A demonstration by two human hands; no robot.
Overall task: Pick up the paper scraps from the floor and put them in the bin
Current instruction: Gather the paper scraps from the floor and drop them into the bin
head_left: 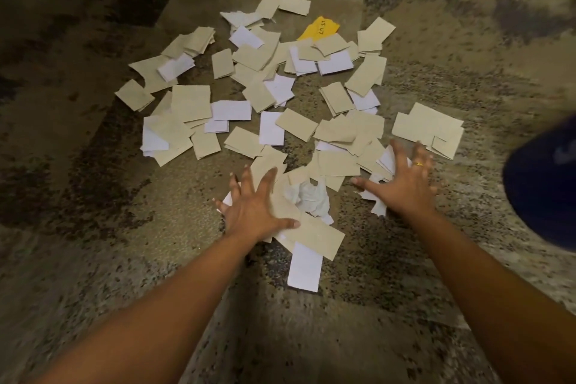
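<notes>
Dozens of paper scraps lie loose — left hand and right hand, splayed apart, gripping nothing, may scatter them.

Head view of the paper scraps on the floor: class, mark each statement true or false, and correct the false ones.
1. The left hand and the right hand are both spread open over the paper scraps. True.
2. The yellow scrap lies nearest the person. False: it lies at the pile's far edge.
3. A crumpled white paper lies between the hands. True.
4. The ring is on the left hand. False: it is on the right hand.
</notes>
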